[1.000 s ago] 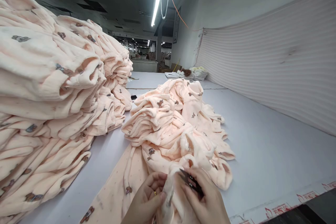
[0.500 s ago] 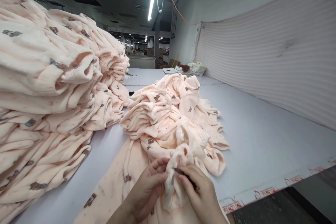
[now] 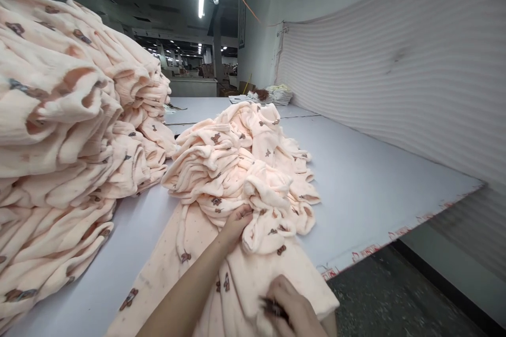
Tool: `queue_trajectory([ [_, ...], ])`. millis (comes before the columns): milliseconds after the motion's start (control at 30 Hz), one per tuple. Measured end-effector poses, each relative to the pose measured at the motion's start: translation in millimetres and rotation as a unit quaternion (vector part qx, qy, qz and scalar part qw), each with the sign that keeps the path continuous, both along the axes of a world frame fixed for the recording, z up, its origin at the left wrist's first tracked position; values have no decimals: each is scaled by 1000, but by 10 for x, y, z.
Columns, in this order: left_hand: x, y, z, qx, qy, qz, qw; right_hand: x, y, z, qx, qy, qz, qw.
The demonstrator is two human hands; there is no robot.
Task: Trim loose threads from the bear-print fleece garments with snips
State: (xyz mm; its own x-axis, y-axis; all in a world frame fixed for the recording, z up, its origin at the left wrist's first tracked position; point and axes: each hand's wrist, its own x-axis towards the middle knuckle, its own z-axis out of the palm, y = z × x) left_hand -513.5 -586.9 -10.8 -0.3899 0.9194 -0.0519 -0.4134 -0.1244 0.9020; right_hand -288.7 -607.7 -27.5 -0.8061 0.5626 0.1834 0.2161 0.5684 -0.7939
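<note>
A pale pink fleece garment with small bear prints [image 3: 221, 221] lies bunched and spread over the table in front of me. My left hand [image 3: 238, 221] reaches to its middle, fingers closed on a fold beside a rolled cuff [image 3: 261, 234]; some fingertips are hidden by the cloth. Lower and nearer to me, my right hand [image 3: 290, 305] is curled around small dark thread snips [image 3: 272, 307], smeared by motion. This hand is just over the garment's lower part, near its right corner; whether it touches the cloth I cannot tell.
A tall heap of matching pink garments [image 3: 59, 116] rises at the left. The pale table [image 3: 356, 179] extends right to an edge with red-printed tape [image 3: 366, 253]. Stacked papers and cloth [image 3: 279, 95] lie at the far end, by a hanging striped sheet [image 3: 375, 73].
My left hand has moved forward, from the near cuff to a fold farther up. My right hand has drawn back toward me with the snips, away from the cuff. The view has shifted right.
</note>
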Motion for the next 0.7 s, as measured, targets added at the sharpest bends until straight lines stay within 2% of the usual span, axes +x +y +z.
queue_trajectory([
  [67,5,-16,87,-1,34,15,999,-36,124,98,-142,83,-54,985],
  [133,72,-175,184,4,79,54,995,-52,210,156,-252,139,-98,953],
  [200,235,-447,229,13,126,111,986,-48,240,153,-367,179,-118,905],
  [267,495,-738,192,11,173,164,971,-42,229,121,-475,209,-129,845],
  [300,647,-856,149,-2,255,184,949,-42,217,110,-503,215,-133,826],
  [367,939,-994,55,-40,338,119,933,-44,200,121,-513,214,-132,821],
  [433,1149,-1006,-2,-55,349,93,931,-28,208,186,-498,221,-130,829],
  [467,1208,-983,-7,-54,344,90,933,-5,222,236,-460,221,-133,850],
  [500,1238,-954,-1,-49,343,93,934,28,240,294,-397,212,-142,882],
  [567,1231,-911,23,-38,356,96,929,124,279,424,-226,157,-165,947],
  [600,1212,-904,29,-34,369,99,923,180,294,490,-144,116,-170,968],
  [633,1191,-906,26,-29,383,105,917,236,302,555,-84,74,-167,980],
  [700,1163,-931,-3,-19,400,121,908,338,302,672,-13,12,-138,990],
])
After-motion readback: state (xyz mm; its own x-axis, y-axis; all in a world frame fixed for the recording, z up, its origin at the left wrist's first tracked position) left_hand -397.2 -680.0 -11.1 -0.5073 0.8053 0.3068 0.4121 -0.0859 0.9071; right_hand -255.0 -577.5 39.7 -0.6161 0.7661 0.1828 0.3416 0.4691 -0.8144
